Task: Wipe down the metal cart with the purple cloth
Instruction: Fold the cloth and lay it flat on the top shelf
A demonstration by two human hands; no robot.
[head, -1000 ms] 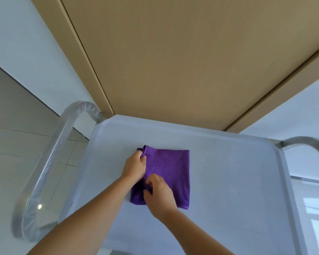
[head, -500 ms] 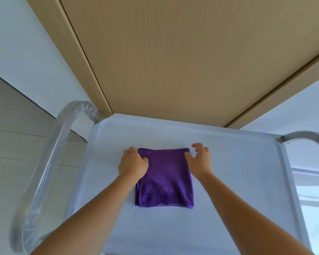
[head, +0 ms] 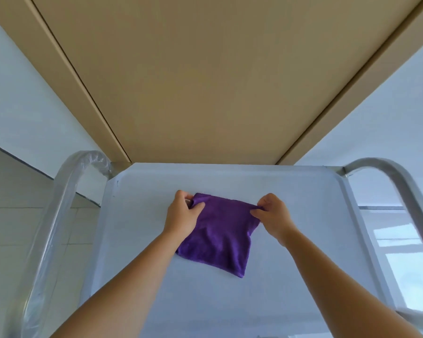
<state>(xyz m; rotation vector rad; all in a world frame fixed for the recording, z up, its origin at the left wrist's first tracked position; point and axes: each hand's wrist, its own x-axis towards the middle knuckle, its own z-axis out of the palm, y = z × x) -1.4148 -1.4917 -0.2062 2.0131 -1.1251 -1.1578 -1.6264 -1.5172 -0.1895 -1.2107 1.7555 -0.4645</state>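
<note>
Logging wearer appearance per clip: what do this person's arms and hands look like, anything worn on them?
Both forearms are bare as far as the frame shows: no sleeves reach the visible part. The left hand and right hand have no gloves, and no rings, watch or wristband show.

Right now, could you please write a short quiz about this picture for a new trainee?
1. True or false: the purple cloth lies on the top shelf of the metal cart.
2. Which hands grip the cloth? A) left hand only B) right hand only C) both
3. Fill in: the left handle of the cart is wrapped in clear ____, while the right handle is bare.

Key: 1 true; 2 C, each hand pinches a far corner; 3 plastic.
</note>
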